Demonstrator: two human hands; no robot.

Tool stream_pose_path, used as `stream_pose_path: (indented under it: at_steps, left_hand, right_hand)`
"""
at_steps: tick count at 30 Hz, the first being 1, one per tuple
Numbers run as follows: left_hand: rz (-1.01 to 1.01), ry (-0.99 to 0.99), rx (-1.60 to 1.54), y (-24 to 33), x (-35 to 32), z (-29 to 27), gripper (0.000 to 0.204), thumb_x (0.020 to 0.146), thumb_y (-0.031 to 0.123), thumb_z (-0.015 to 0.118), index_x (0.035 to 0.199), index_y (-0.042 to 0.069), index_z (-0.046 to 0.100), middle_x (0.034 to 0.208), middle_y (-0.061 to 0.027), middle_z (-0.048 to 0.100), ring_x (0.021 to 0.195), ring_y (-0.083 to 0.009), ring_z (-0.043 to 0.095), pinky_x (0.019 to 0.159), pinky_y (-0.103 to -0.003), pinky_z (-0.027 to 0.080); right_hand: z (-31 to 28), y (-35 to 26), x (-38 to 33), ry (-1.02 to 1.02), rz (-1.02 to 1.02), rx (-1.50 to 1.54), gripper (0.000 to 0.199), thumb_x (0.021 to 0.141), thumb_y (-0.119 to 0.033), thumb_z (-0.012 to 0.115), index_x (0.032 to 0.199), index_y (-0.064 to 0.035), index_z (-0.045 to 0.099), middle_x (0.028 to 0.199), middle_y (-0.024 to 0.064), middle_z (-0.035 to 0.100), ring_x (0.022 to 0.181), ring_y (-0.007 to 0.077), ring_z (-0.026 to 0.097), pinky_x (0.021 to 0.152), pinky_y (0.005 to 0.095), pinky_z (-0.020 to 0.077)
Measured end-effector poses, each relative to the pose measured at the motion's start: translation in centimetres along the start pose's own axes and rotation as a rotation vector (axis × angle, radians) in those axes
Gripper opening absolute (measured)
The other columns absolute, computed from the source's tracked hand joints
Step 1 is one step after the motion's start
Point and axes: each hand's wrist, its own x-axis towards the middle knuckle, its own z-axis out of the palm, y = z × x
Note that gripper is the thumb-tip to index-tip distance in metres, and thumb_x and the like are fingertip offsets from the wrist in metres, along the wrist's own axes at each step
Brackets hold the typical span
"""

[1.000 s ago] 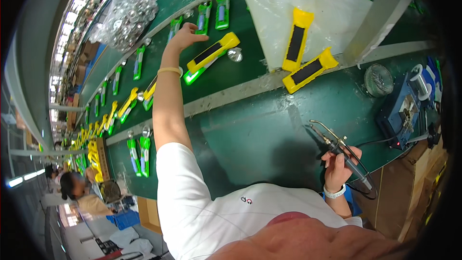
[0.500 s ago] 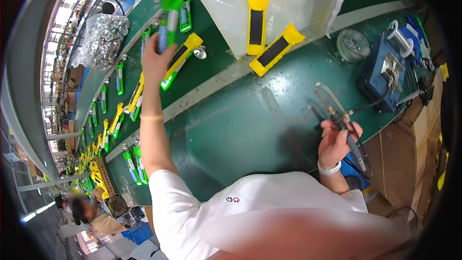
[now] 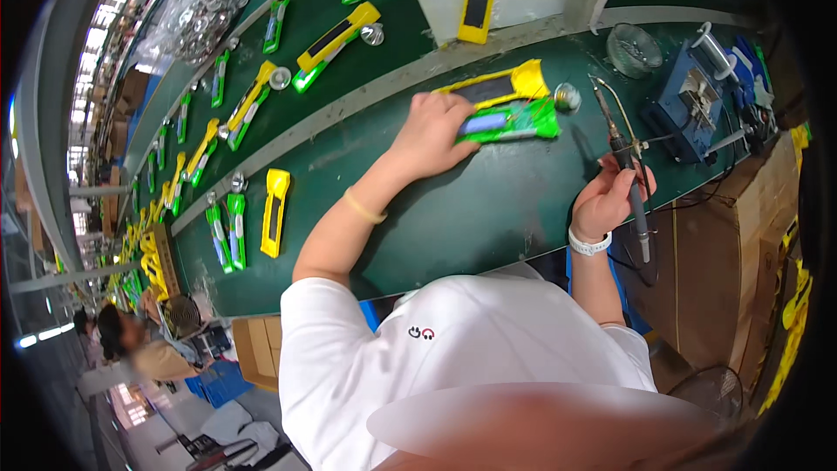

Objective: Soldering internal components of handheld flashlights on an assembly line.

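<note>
My left hand is closed on the left end of a green flashlight casing, which lies open side up with a blue cylindrical battery and thin wires inside. A yellow casing half with a dark panel lies right behind it, its left end partly behind my fingers. At the casing's right end sits a small round silver reflector. Off to the right, my right hand holds a soldering iron by its dark handle, tip pointing up and away, with a curved metal tube along it.
A blue soldering unit with a solder wire spool stands at the right, beside a glass bowl. More green and yellow casings line the left. Behind them is a bag of reflectors. A cardboard box is below the table.
My left hand has brought the green casing from the far left to the table's middle, beside the yellow half. My right hand still holds the soldering iron. The view has shifted somewhat.
</note>
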Motion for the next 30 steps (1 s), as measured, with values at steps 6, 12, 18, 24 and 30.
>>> stream_pose_path:
  at_steps: [6, 12, 18, 24, 30]
  left_hand:
    - [-0.164, -0.067, -0.010, 1.1, -10.1, -4.6, 0.068, 0.064, 0.013, 0.075, 0.124, 0.005, 0.044, 0.112, -0.0154, 0.053, 0.106, -0.0311, 0.047, 0.090, -0.039, 0.037]
    - [-0.435, 0.530, -0.397, -1.3, -15.8, -3.1, 0.118, 0.056, 0.032, 0.085, 0.142, 0.008, 0.007, 0.135, -0.0154, 0.039, 0.127, -0.0312, 0.035, 0.102, -0.041, 0.031]
    - [-0.254, 0.346, -0.053, -1.7, -14.3, -2.4, 0.123, 0.053, 0.034, 0.085, 0.141, 0.003, 0.004, 0.140, -0.0152, 0.033, 0.131, -0.0304, 0.027, 0.107, -0.042, 0.022]
    - [-0.494, 0.500, -0.276, -3.8, -17.8, -4.9, 0.113, 0.054, 0.043, 0.083, 0.141, 0.008, 0.020, 0.143, -0.0149, 0.027, 0.132, -0.0318, 0.027, 0.104, -0.045, 0.026]
    - [-0.020, 0.266, 0.146, 2.5, -10.9, -2.2, 0.036, 0.070, 0.011, 0.070, 0.105, 0.006, 0.062, 0.106, -0.0084, 0.061, 0.101, -0.0272, 0.054, 0.084, -0.038, 0.042]
  right_hand:
    - [-0.5, -0.3, 0.1, -0.170, 0.097, 0.036, 0.023, 0.090, -0.013, 0.048, 0.109, -0.0028, 0.039, 0.099, 0.0116, 0.051, 0.082, 0.0233, 0.056, 0.073, 0.0345, 0.0471]
    - [0.8, -1.2, -0.3, -0.203, 0.199, 0.078, 0.020, 0.090, -0.015, 0.049, 0.105, -0.0044, 0.041, 0.086, 0.0145, 0.057, 0.073, 0.0249, 0.061, 0.057, 0.0265, 0.0450]
    - [2.1, -3.0, -1.6, -0.306, 0.377, 0.124, 0.019, 0.091, -0.014, 0.048, 0.105, -0.0043, 0.041, 0.074, 0.0130, 0.055, 0.057, 0.0171, 0.053, 0.048, 0.0216, 0.0380]
    - [0.4, -2.8, -2.0, -0.296, 0.439, 0.031, 0.020, 0.091, -0.015, 0.049, 0.106, -0.0045, 0.041, 0.074, 0.0114, 0.054, 0.057, 0.0159, 0.052, 0.049, 0.0217, 0.0385]
    - [3.0, -3.6, -3.4, -0.366, 0.594, 0.068, 0.023, 0.088, -0.010, 0.055, 0.104, -0.0044, 0.040, 0.075, 0.0080, 0.050, 0.056, 0.0147, 0.051, 0.051, 0.0233, 0.0417]
